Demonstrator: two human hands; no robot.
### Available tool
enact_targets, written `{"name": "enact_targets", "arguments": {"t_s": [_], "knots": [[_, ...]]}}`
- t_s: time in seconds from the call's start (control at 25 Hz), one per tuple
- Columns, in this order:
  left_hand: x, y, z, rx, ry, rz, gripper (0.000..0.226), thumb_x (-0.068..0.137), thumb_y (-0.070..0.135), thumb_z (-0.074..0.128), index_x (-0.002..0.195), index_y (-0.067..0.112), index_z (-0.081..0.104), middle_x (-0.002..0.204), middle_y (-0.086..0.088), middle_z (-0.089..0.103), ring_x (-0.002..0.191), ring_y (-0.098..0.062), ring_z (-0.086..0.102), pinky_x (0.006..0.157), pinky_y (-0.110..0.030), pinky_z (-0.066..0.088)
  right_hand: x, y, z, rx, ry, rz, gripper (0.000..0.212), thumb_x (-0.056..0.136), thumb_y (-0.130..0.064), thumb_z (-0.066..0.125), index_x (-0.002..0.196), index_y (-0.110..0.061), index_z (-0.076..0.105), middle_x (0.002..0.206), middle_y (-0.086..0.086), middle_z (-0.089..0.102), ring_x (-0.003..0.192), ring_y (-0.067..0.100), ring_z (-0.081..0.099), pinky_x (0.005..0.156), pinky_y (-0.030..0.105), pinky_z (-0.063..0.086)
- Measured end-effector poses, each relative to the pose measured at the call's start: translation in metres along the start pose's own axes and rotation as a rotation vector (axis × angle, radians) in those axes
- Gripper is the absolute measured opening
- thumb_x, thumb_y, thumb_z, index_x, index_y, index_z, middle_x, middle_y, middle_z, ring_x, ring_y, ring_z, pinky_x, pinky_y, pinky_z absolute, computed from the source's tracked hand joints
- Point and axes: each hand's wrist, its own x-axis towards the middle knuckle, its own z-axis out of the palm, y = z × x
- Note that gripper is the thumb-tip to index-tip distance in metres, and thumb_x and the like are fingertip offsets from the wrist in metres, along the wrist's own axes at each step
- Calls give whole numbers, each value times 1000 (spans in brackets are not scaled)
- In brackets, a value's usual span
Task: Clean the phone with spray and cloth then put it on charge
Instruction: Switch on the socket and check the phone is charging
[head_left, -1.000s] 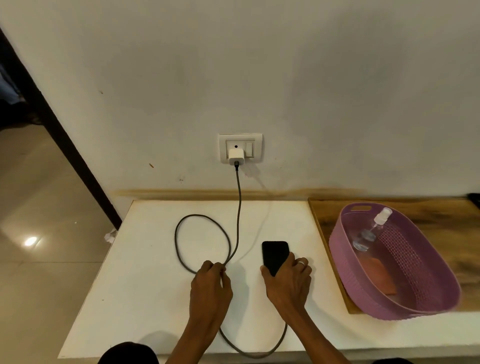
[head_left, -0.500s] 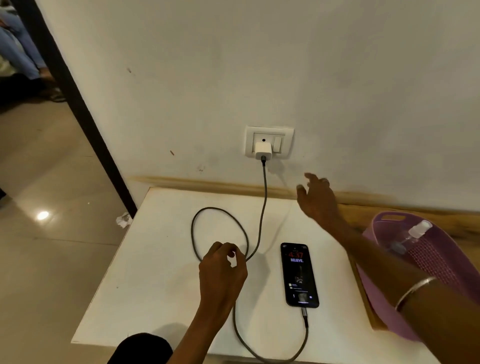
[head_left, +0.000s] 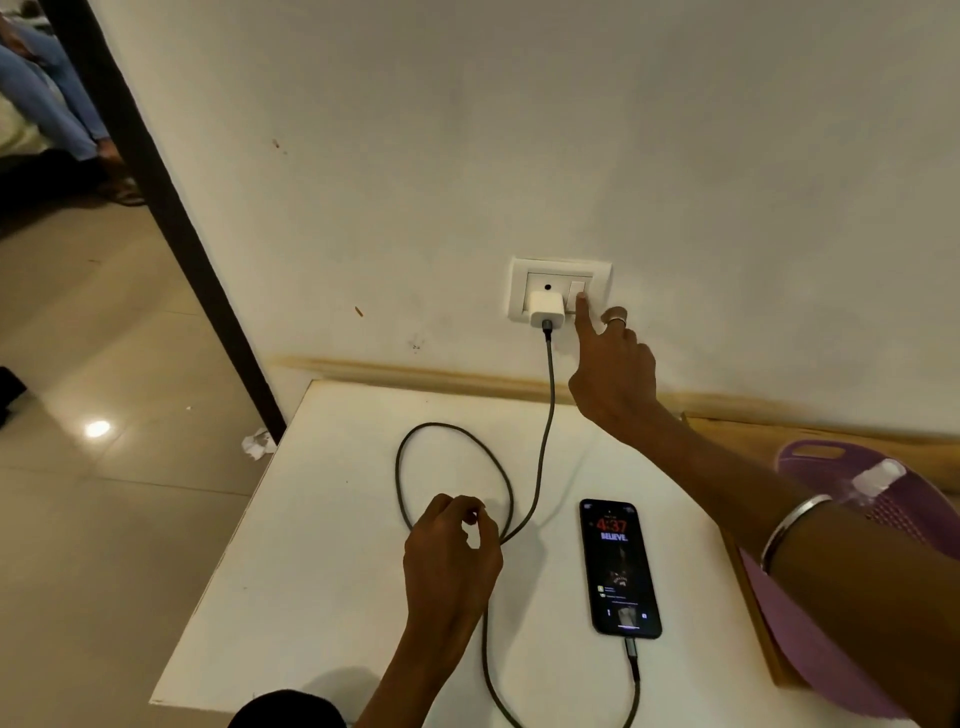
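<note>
So the phone (head_left: 620, 567) is lying flat, screen up and lit, on the white surface (head_left: 322, 571). Its long axis runs toward the wall and away from it, tilted a bit, with the top end toward the wall and the charging port end toward the person. The cable (head_left: 543, 415) is plugged into that near end, curves off along the front edge of the surface, comes back up under the left hand (head_left: 449, 556), makes a big loop beyond it, then climbs to the white charger (head_left: 546, 309) sitting in the wall socket (head_left: 560, 288).

Left hand is loosely curled just left of the phone, not touching it. The fingers (head_left: 467, 512) are bent in toward the thumb right where the cable crosses itself, but I can't tell if they're actually pinching the cable or just hovering over it.

Right hand (head_left: 615, 374) is stretched out to the wall, well past the phone. Index finger is extended with its tip on the switch (head_left: 576, 291) just right of the charger, other fingers folded in, holding nothing. There's a ring on one finger and a metal bangle (head_left: 792, 525) on the forearm.

Under that forearm there's a purple basket (head_left: 831, 457) with a spray bottle (head_left: 878, 478) in it.
</note>
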Motion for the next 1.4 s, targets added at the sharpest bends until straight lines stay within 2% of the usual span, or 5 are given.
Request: {"name": "enact_targets", "arguments": {"t_s": [0.32, 0.6, 0.8, 1.04, 1.4], "knots": [[-2, -4, 8, 4, -45, 65, 23, 87, 12, 66, 106, 24, 70, 100, 12, 67, 90, -10, 62, 79, -26, 52, -6, -9, 21, -67, 4, -10, 99, 80, -4, 60, 153, -12, -7, 142, 28, 34, 95, 32, 57, 70, 39, 51], [-4, -12, 15, 16, -50, 141, 27, 84, 9, 67, 108, 22, 70, 102, 11, 67, 92, -10, 60, 70, -11, 43, 4, -3, 38, 24, -120, 38, 98, 85, -9, 60, 152, -32, -6, 133, 31, 42, 63, 24, 49, 56, 34, 39], [-12, -13, 13, -2, -110, 152, 27, 87, 4, 62, 109, 17, 71, 104, 8, 66, 98, -12, 59, 73, -34, 59, 0, 17, 20, 197, -286, -11, 91, 86, -6, 50, 150, -42, -4, 133, 27, 40, 54, 19, 43, 53, 31, 38], [-19, -12, 1, 33, -142, 230, 28, 93, 6, 57, 116, 17, 68, 113, 6, 67, 107, -15, 62, 83, -33, 57, -89, 82, 26, 278, -392, 113, 77, 92, -13, 46, 153, -28, 2, 137, 22, 39, 97, 27, 59, 74, 31, 43], [-20, 17, -6, 203, -379, 300, 45, 105, 20, 36, 148, 8, 36, 157, -8, 32, 149, -18, 20, 120, -26, 14, -208, 101, 30, 502, -353, 175, 67, 94, -13, 44, 153, -17, 12, 157, 9, 22, 144, 29, 24, 115, 41, 27]]}}
